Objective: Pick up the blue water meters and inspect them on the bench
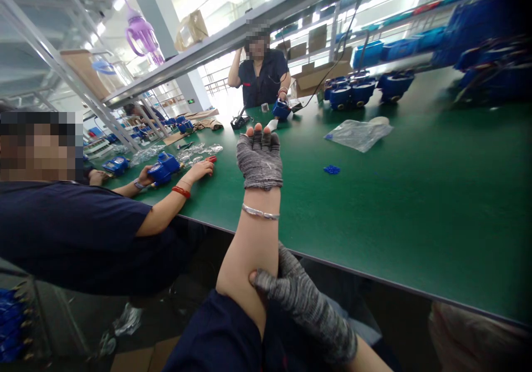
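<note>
Left gloved hand [261,161] extends over the green workbench [415,211], loosely open, nothing visibly held; right gloved hand [297,289] clasps the left forearm [254,244] beside the workbench's near edge, apparently for support.

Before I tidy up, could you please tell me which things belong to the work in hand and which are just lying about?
In hand:
left forearm, gripped by the gloved right hand
gloved left hand, stretched out

Lying about:
clear plastic bag
small blue pieces
blue units farther back
</note>
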{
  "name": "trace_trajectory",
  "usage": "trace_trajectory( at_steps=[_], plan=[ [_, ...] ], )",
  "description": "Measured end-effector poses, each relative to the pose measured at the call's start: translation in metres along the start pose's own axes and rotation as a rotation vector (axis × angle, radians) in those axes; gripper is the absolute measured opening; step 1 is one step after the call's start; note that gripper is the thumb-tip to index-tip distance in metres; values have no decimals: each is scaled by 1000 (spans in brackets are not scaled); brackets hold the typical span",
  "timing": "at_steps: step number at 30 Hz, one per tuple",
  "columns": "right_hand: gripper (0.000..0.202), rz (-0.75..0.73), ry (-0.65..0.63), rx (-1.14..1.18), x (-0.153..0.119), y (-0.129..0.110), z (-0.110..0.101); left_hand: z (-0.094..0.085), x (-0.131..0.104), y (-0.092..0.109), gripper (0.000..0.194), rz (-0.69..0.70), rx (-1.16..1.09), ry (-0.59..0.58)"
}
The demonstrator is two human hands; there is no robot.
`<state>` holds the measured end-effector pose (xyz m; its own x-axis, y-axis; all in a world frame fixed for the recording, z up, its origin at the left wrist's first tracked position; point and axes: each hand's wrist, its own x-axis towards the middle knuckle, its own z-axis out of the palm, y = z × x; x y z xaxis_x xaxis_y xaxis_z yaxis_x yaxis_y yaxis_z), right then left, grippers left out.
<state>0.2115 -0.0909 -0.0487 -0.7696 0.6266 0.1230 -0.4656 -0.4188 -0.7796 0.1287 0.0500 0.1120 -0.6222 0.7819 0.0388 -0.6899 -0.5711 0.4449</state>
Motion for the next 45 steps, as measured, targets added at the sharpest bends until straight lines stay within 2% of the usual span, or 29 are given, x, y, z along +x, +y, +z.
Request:
trace_trajectory(
  at_steps=[7,13,18,23,27,31,35,38,45],
  plan=[
    [67,23,-14,53,-3,0,3,-5,1,-1,15,-76,-30,37],
    [69,24,-6,35,-4,-2,4,-3,1,-1,14,-84,-38,55],
    [68,7,22,28,-3,1,4,-12,9,-2,13,-93,-26,129],
    [66,40,19,126,-1,1,6,-28,23,-7,15,-132,17,266],
    [62,86,26,150,-1,0,5,-41,32,-10,15,-138,42,310],
    [59,81,32,140,-1,-2,5,-50,37,-9,15,-97,72,358],
    [60,64,32,118,0,0,4,-50,33,-3,22,-27,135,420],
    [59,46,0,119,0,3,4,-46,27,3,30,-4,178,420],
    [60,37,-15,104,1,0,5,-44,22,9,43,-11,205,341]
  ],
)
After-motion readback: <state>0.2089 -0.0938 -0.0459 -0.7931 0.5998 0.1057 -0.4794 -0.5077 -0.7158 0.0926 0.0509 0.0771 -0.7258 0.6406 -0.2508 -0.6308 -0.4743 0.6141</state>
